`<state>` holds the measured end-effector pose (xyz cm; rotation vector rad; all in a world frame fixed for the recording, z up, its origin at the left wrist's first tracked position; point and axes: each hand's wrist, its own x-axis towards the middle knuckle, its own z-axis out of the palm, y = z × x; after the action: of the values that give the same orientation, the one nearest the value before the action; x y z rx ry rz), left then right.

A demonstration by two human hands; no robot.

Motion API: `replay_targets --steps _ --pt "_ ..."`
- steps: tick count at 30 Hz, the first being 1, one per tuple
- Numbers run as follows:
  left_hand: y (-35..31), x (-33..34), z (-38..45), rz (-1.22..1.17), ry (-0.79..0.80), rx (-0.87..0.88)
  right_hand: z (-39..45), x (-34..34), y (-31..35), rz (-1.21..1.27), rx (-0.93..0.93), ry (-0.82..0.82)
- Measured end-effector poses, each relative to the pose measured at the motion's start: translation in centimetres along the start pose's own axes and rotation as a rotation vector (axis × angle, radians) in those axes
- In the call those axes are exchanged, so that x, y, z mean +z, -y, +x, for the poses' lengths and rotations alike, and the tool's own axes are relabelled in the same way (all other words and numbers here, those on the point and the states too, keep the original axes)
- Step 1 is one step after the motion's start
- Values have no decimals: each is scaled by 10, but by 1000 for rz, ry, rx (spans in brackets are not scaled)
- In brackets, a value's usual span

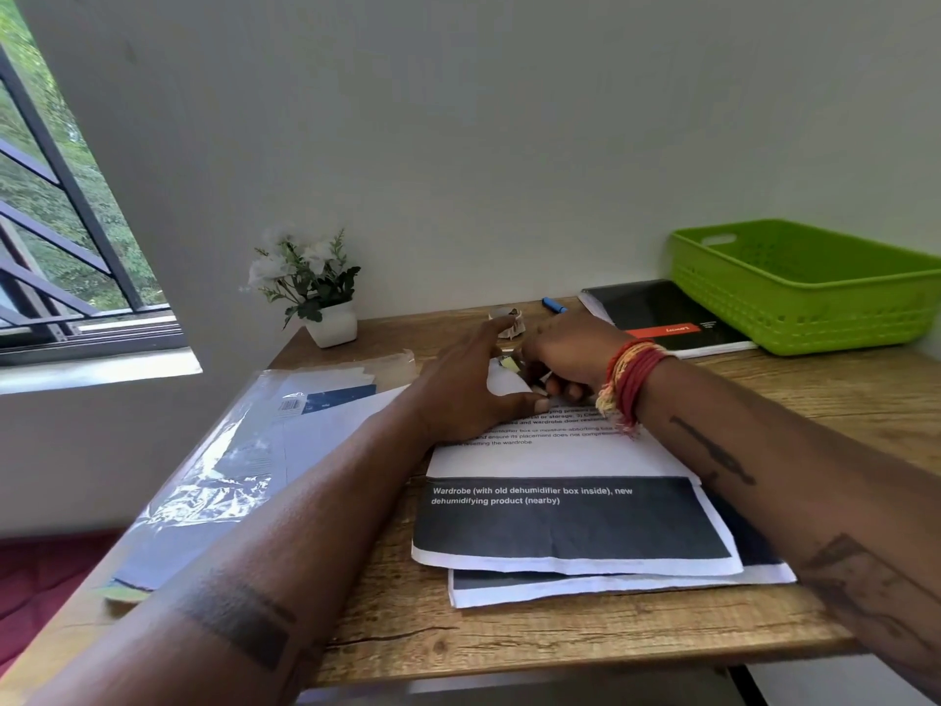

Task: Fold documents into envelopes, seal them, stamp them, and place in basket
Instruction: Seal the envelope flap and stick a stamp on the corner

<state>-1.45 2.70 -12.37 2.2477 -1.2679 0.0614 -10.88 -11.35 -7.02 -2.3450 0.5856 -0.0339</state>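
A small white envelope (501,383) lies on top of the printed documents (570,527) in the middle of the desk. My left hand (473,400) rests on its left side with fingers spread and thumb stretched along the near edge. My right hand (565,359) comes in from the right with fingers curled, pinching the envelope's right edge. A tiny yellow-green piece (510,364), perhaps a stamp, shows between the two hands at the envelope's top. The green plastic basket (804,293) stands at the back right; no contents are visible in it from here.
A clear plastic pack of envelopes (265,440) lies on the left of the desk. A potted white flower (326,298) stands at the back left. A crumpled scrap (508,321), a blue pen (554,304) and a black notebook (662,318) lie behind my hands.
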Motion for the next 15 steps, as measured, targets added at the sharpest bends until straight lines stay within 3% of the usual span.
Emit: replay_targets --steps 5,8,10,13,15 --pt "0 1 1 -2 -7 3 5 5 -6 473 96 120" --pt "0 1 1 4 -15 22 4 6 -8 615 104 180" --pt "-2 0 0 13 -4 22 7 1 -12 511 92 101" --pt "-6 0 -1 72 -15 17 16 -9 -22 125 3 -167" --pt "-4 -2 1 131 -73 32 18 -13 -25 105 8 -159"
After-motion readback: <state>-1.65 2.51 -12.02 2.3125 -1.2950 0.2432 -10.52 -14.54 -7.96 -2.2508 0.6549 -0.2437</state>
